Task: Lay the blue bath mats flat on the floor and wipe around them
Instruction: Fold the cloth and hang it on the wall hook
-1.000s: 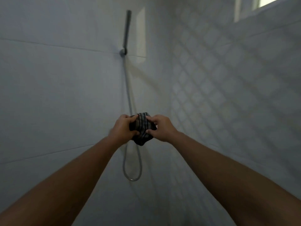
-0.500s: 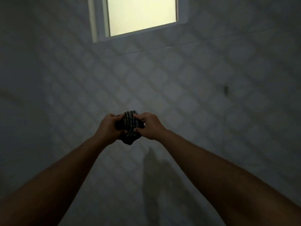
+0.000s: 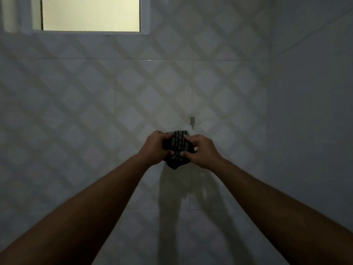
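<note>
Both hands were raised in front of the person at arm's length, meeting around a small bunched cloth [image 3: 177, 148]. The cloth was dark with paler stripes running down it, and it was wadded into a lump between the two hands, held in the air in front of the wall rather than against it, as far as the view showed.

The left hand [image 3: 155, 147] gripped the cloth's left side, its fingers curled over the top edge and its thumb underneath. The right hand [image 3: 202, 151] pinched the right side, fingertips [image 3: 188, 139] pressed onto the striped face and the thumb tucked below. A lower corner of the cloth hung beneath both hands.

Behind them stood a tiled wall [image 3: 95, 92] with a pale diamond lattice pattern. A small metal hook [image 3: 192, 121] was fixed to that wall just above the cloth and slightly to its right. A frosted window [image 3: 90, 14] glowed at the upper left. A plain wall [image 3: 315, 111] met the patterned one at the right. The arms' shadow [image 3: 172, 188] fell on the tiles below the hands.
</note>
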